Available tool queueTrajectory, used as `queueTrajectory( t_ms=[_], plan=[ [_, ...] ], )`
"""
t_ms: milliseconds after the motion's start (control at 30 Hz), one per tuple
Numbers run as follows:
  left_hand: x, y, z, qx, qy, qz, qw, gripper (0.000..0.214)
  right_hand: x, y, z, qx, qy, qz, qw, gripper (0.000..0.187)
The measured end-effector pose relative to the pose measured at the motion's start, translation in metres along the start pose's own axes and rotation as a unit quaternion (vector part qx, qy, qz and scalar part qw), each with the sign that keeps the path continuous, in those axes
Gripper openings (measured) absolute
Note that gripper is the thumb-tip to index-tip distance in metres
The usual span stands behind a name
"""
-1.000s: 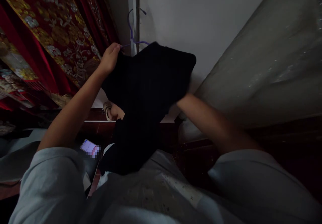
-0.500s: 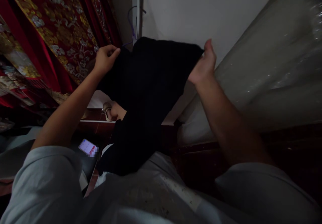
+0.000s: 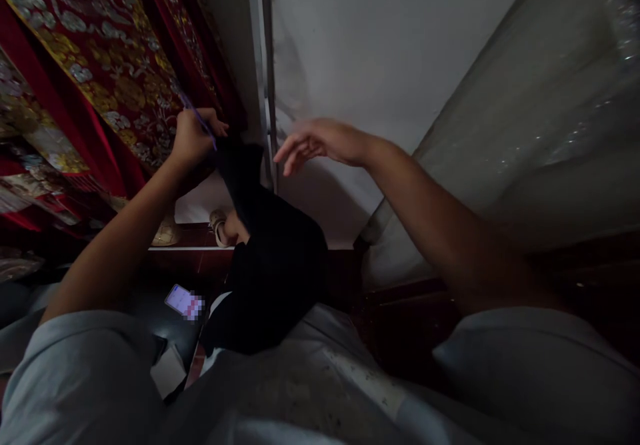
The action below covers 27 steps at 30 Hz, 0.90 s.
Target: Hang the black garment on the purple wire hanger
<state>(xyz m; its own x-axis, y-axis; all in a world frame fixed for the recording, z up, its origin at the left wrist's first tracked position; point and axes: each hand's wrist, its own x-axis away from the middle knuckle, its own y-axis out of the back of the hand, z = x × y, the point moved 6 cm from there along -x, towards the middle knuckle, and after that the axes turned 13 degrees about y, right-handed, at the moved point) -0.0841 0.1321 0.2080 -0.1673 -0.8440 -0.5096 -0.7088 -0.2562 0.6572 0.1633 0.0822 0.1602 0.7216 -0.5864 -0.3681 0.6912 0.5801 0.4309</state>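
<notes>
At the left, my left hand (image 3: 193,139) is closed at the upper end of a black cloth (image 3: 243,173), probably a garment. A thin purple hanger (image 3: 201,121) slants across the back of that hand; its lower part is hidden by the cloth. The cloth hangs down toward my lap, where its dark folds merge with the dark area over my legs. To the right of the cloth, my right hand (image 3: 320,143) is in the air with fingers spread and bent, slightly blurred, holding nothing. It is apart from the cloth.
Red curtains with gold and silver embroidery (image 3: 125,65) hang at the left. A white panel (image 3: 350,51) stands ahead, with plastic-covered material (image 3: 500,145) on the right. A lit phone (image 3: 181,300) lies on a dark seat, near a small white box (image 3: 169,371). A clog-shod foot (image 3: 220,228) shows below.
My right hand has let go of the cloth's right corner and moved left. The spread cloth has dropped and folded together. The hanger has swung left over my left hand, which is slightly lower.
</notes>
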Motion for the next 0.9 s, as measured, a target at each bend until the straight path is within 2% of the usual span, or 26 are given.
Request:
queueTrajectory(
  t_ms=[67, 200, 233, 300, 400, 500, 600, 700, 767, 833, 900],
  plan=[
    [0.014, -0.008, -0.016, 0.044, -0.031, 0.036, 0.998, 0.013, -0.005, -0.002, -0.022, 0.143, 0.009, -0.038, 0.989, 0.070],
    [0.042, -0.029, -0.050, 0.099, -0.065, 0.072, 0.990, 0.013, -0.015, -0.019, -0.050, 0.351, 0.092, -0.120, 0.924, 0.104],
    [0.047, -0.035, -0.057, 0.101, -0.061, 0.076, 0.990, 0.015, -0.016, -0.027, -0.053, 0.389, 0.112, -0.132, 0.905, 0.104],
    [0.055, -0.045, -0.068, 0.101, -0.047, 0.076, 0.991, 0.020, -0.019, -0.040, -0.055, 0.444, 0.145, -0.154, 0.871, 0.093],
    [0.059, -0.048, -0.083, 0.140, -0.047, 0.084, 0.985, 0.026, -0.018, -0.049, -0.053, 0.466, 0.183, -0.161, 0.851, 0.090],
    [0.054, -0.033, -0.092, 0.179, -0.056, 0.126, 0.974, 0.028, -0.007, -0.046, -0.048, 0.455, 0.200, -0.136, 0.857, 0.103],
    [0.041, 0.002, -0.086, 0.160, -0.036, 0.133, 0.977, 0.039, 0.009, -0.032, -0.041, 0.462, 0.190, -0.142, 0.855, 0.099],
    [0.032, 0.043, -0.069, 0.147, -0.011, 0.074, 0.986, 0.038, 0.022, -0.010, -0.044, 0.489, 0.150, -0.171, 0.842, 0.099],
    [0.034, 0.062, -0.057, 0.120, -0.003, 0.039, 0.992, 0.031, 0.027, 0.010, -0.050, 0.503, 0.110, -0.209, 0.831, 0.102],
    [0.044, 0.075, -0.052, 0.056, -0.015, -0.015, 0.998, 0.018, 0.031, 0.030, -0.056, 0.509, 0.074, -0.258, 0.818, 0.104],
    [0.061, 0.079, -0.061, -0.065, -0.069, -0.062, 0.994, 0.013, 0.032, 0.046, -0.057, 0.505, 0.047, -0.295, 0.810, 0.105]
  ],
)
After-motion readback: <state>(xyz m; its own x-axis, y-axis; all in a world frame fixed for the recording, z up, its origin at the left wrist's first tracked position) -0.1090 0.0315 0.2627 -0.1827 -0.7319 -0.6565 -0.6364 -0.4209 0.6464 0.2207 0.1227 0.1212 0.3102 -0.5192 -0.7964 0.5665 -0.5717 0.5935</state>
